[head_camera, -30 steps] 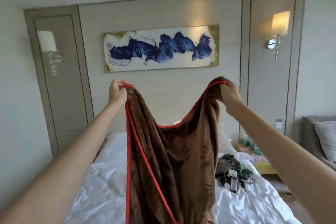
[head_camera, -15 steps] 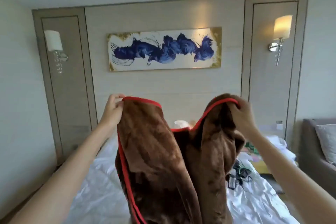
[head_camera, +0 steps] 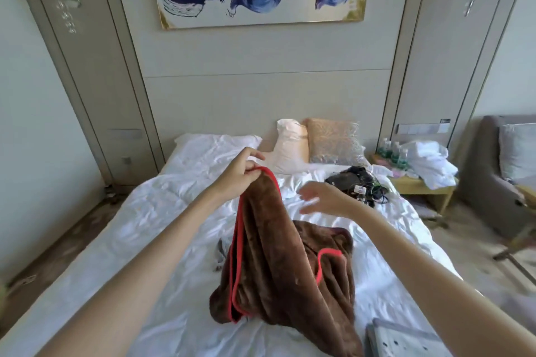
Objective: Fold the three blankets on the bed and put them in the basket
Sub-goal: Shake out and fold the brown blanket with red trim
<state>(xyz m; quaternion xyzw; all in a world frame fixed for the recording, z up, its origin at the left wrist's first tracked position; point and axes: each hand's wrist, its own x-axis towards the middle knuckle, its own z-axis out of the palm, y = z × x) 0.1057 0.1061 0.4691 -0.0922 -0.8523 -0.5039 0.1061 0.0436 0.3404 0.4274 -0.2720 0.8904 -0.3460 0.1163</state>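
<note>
My left hand (head_camera: 239, 175) pinches the red-trimmed edge of the fuzzy brown fleece blanket (head_camera: 275, 255), which hangs below it onto the white-sheeted bed (head_camera: 139, 220). My right hand (head_camera: 322, 197) hovers just beside, fingers spread, empty. Beyond it lie tangled black cables (head_camera: 356, 182) with a white tag I can't read.

A blanket (head_camera: 278, 255) is heaped on the middle of the bed (head_camera: 145, 211), one corner pinched by the left hand (head_camera: 240, 174) at 11 o'clock of the heap. The right hand (head_camera: 324, 197) is held apart from it at 1 o'clock. Pillows (head_camera: 290, 145) are set behind at 12 o'clock. Cables (head_camera: 353, 182) are piled on the bed behind the right hand. A nightstand (head_camera: 420, 188) is placed off the bed at 2 o'clock, and an armchair (head_camera: 487, 177) further right.
</note>
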